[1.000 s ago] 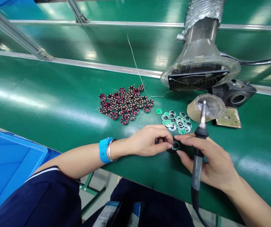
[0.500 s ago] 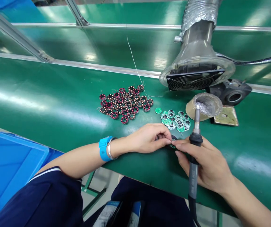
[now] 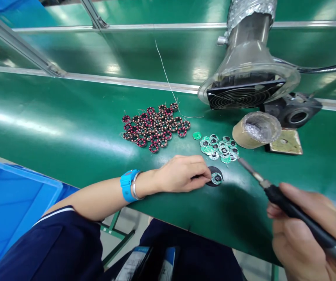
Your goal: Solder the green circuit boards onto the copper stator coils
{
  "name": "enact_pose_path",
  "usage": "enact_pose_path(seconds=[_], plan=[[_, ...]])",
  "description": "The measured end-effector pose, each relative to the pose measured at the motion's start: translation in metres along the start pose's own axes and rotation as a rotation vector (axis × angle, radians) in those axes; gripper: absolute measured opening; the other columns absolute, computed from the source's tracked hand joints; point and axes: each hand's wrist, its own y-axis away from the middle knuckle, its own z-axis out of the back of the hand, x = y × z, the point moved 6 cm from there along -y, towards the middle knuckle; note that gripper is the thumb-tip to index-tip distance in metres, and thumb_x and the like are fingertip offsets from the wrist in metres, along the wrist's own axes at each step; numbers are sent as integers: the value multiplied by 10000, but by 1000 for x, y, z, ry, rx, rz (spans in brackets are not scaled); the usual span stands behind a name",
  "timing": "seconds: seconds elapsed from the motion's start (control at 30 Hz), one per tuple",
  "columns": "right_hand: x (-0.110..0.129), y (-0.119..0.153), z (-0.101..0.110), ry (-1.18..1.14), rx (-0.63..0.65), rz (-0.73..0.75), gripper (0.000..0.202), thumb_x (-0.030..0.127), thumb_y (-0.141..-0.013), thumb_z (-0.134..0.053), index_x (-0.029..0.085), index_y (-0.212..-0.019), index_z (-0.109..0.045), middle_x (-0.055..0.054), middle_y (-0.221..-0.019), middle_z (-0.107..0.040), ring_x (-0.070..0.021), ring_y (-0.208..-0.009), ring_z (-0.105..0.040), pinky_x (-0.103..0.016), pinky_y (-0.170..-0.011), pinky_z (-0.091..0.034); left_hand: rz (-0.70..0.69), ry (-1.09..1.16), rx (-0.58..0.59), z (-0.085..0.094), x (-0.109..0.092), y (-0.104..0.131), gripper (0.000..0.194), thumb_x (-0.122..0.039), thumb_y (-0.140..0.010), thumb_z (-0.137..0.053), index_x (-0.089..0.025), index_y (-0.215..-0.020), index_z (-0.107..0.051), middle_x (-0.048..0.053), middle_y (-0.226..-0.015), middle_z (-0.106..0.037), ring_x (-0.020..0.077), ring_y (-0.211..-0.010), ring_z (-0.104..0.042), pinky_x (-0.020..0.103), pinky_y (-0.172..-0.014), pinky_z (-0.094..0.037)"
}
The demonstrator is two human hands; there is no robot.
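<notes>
A small round circuit board [image 3: 217,178] with a dark centre rests on a black disc [image 3: 214,169] near the table's front edge. My left hand [image 3: 184,173] lies at its left side, thumb and finger pinched together against the edge of board and disc. What sits between those fingertips is hidden. Off to the right, my right hand [image 3: 305,230] is wrapped round the grip of a soldering iron [image 3: 288,205]. The iron slants up and left, its metal tip above the table beside a pile of similar round green boards [image 3: 222,148].
Many copper-and-red ring coils [image 3: 156,127] lie heaped left of the boards. A thin solder wire [image 3: 165,72] hangs behind them. A fume extractor [image 3: 247,86], a tan cup [image 3: 247,134], an iron stand [image 3: 297,113] and a sponge tray [image 3: 286,142] stand at right. Blue crate [image 3: 18,218] at left.
My right hand has moved away from the board to the right, and the soldering iron has swung from upright to slanting, tip lowered leftward. My left hand stays by the board, now more visible.
</notes>
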Motion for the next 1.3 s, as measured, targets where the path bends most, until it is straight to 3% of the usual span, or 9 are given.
enact_pose_path(seconds=[0.17,0.37,0.5,0.7,1.0,1.2,1.3], plan=[[3,13,-3,17,57,-171,210,216,-854,-648,253,-1056,-693,-16,-833,-653,-132,-595,-599,-310,-589,-528,-16,-71,-19,-1,0,3,118,-220,-931,-567,-188,-911,-680,1,-882,-721,87,-785,-674,179,-676,-502],[-5,14,-5,-31,0,41,256,139,-787,-679,226,-1027,-700,2,-799,-671,-146,-640,-638,-287,-579,-521,-1,-105,19,-3,1,3,160,-256,-955,-537,-201,-930,-685,6,-900,-728,87,-800,-678,182,-677,-509],[-7,15,-5,17,-68,-2,205,161,-786,-703,238,-975,-719,25,-808,-673,-115,-615,-610,-266,-582,-506,-26,-132,15,-1,-1,4,160,-255,-960,-535,-198,-934,-681,2,-900,-721,85,-804,-677,183,-674,-512],[-5,16,-8,86,-131,-18,123,253,-809,-706,256,-931,-726,-2,-742,-675,-152,-562,-612,-284,-490,-495,-61,-144,12,0,-3,3,144,-238,-956,-545,-186,-937,-679,2,-900,-719,94,-811,-683,192,-673,-520],[-5,17,-8,146,-113,-2,134,320,-825,-703,264,-945,-726,-5,-747,-692,-175,-595,-643,-292,-509,-515,-106,-160,8,1,-6,3,146,-231,-962,-543,-177,-943,-677,5,-906,-730,97,-808,-686,192,-664,-502],[-9,18,-5,138,-128,22,143,283,-823,-706,252,-962,-719,-2,-749,-686,-170,-607,-656,-283,-516,-511,-101,-193,16,0,-6,3,139,-245,-963,-549,-185,-951,-674,1,-906,-729,94,-799,-684,197,-654,-491],[-13,18,-6,104,2,26,186,254,-830,-693,247,-1016,-704,-10,-766,-692,-172,-592,-660,-287,-505,-524,-79,-204,42,-2,-4,4,156,-257,-972,-531,-194,-955,-672,2,-915,-730,90,-807,-684,191,-660,-489]])
